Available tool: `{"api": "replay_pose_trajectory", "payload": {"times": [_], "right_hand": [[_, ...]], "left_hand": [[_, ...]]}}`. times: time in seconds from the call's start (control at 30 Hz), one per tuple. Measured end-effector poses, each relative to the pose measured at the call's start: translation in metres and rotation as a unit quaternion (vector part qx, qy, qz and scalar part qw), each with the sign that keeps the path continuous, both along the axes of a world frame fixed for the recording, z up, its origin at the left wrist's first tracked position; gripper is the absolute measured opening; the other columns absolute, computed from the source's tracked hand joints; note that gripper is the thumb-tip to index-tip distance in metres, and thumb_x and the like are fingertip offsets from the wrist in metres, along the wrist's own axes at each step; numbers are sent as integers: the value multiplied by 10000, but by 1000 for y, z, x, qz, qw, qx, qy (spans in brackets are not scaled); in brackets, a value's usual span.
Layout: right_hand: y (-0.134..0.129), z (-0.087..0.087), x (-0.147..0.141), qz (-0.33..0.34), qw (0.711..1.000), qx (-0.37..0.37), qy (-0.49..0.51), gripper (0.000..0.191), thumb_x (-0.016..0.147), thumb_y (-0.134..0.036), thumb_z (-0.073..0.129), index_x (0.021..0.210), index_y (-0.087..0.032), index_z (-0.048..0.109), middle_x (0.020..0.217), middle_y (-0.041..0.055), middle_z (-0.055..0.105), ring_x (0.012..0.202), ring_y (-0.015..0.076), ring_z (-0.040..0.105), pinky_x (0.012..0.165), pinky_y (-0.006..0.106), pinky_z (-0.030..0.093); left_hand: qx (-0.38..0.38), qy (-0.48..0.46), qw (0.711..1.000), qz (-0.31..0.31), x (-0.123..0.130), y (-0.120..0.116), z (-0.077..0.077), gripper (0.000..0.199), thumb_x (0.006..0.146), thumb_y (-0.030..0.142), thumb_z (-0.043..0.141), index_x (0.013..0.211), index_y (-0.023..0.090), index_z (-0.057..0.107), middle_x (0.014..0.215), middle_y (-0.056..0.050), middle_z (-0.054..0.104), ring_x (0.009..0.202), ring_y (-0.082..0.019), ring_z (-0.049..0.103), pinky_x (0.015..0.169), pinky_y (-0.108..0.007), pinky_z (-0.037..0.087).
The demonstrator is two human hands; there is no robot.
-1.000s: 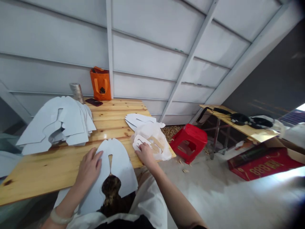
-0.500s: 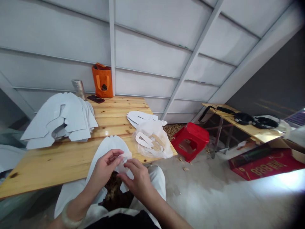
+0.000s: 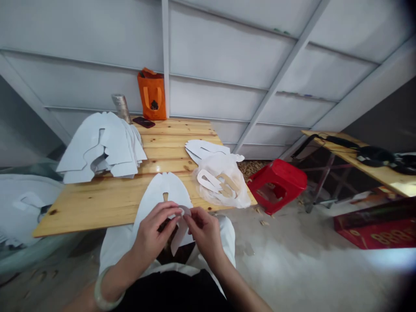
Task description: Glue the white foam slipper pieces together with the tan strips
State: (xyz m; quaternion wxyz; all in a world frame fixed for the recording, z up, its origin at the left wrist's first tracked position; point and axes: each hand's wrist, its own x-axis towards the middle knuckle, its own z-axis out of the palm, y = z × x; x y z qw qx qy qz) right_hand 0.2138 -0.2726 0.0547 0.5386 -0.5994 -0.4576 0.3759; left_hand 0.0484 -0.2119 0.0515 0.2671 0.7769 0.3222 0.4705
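Observation:
A small, pale, curved strip (image 3: pixel 178 239) is pinched between my two hands, its lower end hanging free. My left hand (image 3: pixel 155 232) grips its upper end with thumb and fingers; a light bangle circles that wrist. From the other side, my right hand (image 3: pixel 207 229) has thumb and fingers closed on the same strip. Beneath the hands, a white arched cut-out sheet (image 3: pixel 165 184) with a slot lies over the table's front edge, partly covered by the hands.
White cut-out sheets (image 3: pixel 113 143) are piled on the wooden table (image 3: pixel 97 208)'s left. Further right are a plastic bag (image 3: pixel 238 190) of offcuts and more cut-outs (image 3: pixel 204 147). An orange bag (image 3: pixel 152 95) and phone (image 3: pixel 144 122) sit behind. A red stool (image 3: pixel 282 177) stands on the floor.
The view has shifted, so the table sits further right and higher. My hands have turned the pale strip, and its end now hangs down below my fingers.

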Motion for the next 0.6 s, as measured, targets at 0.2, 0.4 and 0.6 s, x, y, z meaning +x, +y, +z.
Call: {"api": "replay_pose_trajectory", "payload": {"times": [0.2,0.4,0.6], "right_hand": [[-4,2,-9,99,990,5,100,351,977,-522,607,935,-185,697,659,-3,647,545,133,615,564,250,520],[-2,3,-13,101,977,-31,183,382,906,-562,706,892,-181,700,649,-15,637,539,128,604,548,253,544],[-1,4,-16,104,971,-46,212,376,886,-553,724,835,-182,688,634,-12,647,524,125,599,531,249,537]], "left_hand": [[-47,-13,998,-38,-6,-11,-5,202,979,196,668,1141,228,785,1133,-47,808,1028,-165,775,948,-228,610],[-59,-7,997,-57,-12,-10,-5,243,980,189,652,1172,246,791,1118,-38,819,1001,-171,786,928,-245,628],[-81,4,996,-32,-13,-12,-4,187,967,247,680,1090,240,820,1039,-30,838,904,-180,805,859,-240,652]]}}
